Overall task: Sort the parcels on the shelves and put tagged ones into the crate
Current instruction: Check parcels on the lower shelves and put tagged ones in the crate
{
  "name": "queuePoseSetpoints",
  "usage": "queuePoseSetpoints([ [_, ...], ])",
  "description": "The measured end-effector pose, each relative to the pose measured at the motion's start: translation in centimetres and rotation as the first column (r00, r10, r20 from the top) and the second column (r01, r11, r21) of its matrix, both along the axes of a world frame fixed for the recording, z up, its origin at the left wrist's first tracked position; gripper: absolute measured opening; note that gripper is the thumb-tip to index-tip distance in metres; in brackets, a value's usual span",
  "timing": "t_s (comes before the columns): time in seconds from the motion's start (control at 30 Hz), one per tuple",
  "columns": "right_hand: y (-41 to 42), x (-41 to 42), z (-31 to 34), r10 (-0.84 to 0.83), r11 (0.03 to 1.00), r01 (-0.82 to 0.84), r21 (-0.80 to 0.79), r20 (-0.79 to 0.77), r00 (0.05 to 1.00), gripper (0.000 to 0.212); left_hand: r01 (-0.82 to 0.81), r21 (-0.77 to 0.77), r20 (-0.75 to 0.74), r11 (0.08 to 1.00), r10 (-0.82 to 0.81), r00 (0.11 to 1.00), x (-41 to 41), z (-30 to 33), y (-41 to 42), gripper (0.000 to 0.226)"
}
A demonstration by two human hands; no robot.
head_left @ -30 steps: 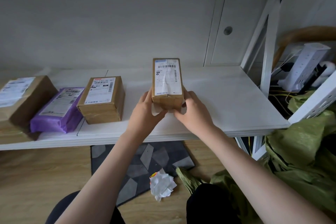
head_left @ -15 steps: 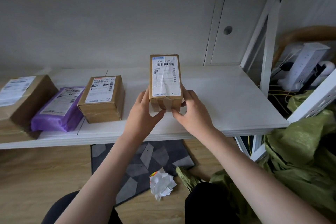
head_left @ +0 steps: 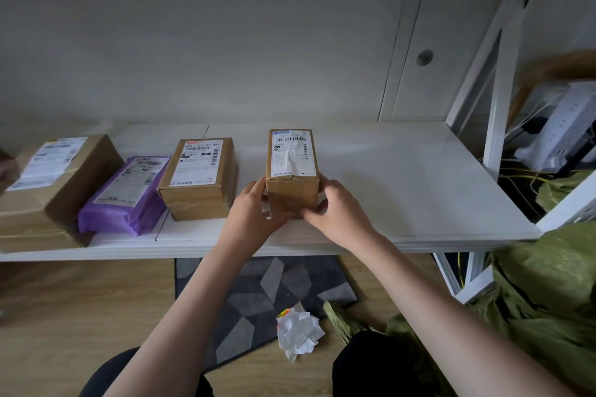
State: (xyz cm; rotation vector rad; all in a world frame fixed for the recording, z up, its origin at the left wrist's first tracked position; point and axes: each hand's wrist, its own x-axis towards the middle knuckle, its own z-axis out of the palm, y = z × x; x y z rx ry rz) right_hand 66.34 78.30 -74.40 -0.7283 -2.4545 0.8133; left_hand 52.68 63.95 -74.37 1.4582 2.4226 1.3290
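Both hands grip one tall cardboard box (head_left: 293,171) at its near end: left hand (head_left: 254,219) on its left side, right hand (head_left: 338,209) curled round the right. It stands on the shelf (head_left: 403,177), just right of another labelled box (head_left: 198,179). No crate shows. Held only low down, it could tip backward or knock that neighbour.
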Motion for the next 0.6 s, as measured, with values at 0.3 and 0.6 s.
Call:
queuePoseSetpoints([
  [0.3, -1.8, -4.2, 0.3, 0.039, 0.999, -0.038, -0.020, 0.033, 0.999, 0.080, -0.097, -0.048, 0.046, 0.994, 0.099, 0.994, -3.5, 0.4, -1.9, 0.052],
  [0.6, -2.6, -3.3, 1.0, 0.082, 0.996, -0.087, 0.036, 0.112, 0.990, 0.068, -0.080, -0.242, 0.024, 0.967, 0.089, 0.996, -2.6, 0.9, -4.7, 0.059],
])
